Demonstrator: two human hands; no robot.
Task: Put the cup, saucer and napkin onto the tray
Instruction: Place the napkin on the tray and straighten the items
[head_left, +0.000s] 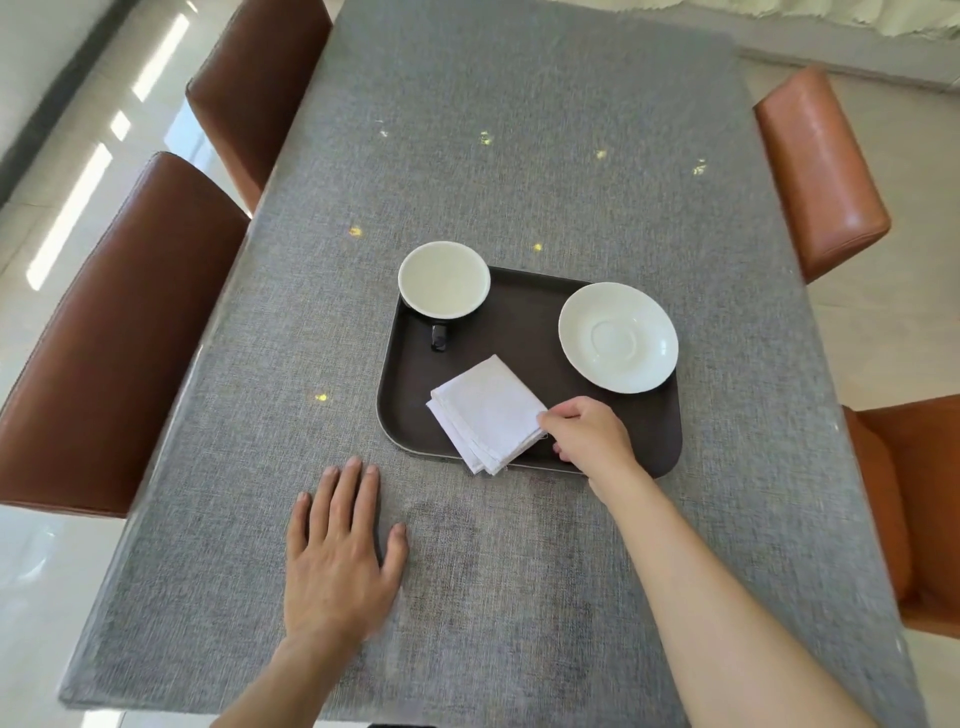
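Note:
A dark brown tray (524, 322) lies in the middle of the grey table. On its far left corner stands a cup (443, 279), white inside and dark outside, its handle pointing toward me. A white saucer (618, 336) rests on the tray's far right part. A folded white napkin (485, 413) lies on the tray's near side, one corner hanging over the near rim. My right hand (587, 434) pinches the napkin's right corner. My left hand (340, 551) lies flat on the table, fingers spread, left of and nearer to me than the tray.
The grey table (519, 156) is long and runs away from me. Two brown chairs (119, 338) stand along its left side and orange chairs (815, 171) along the right. Shiny pale floor surrounds the table.

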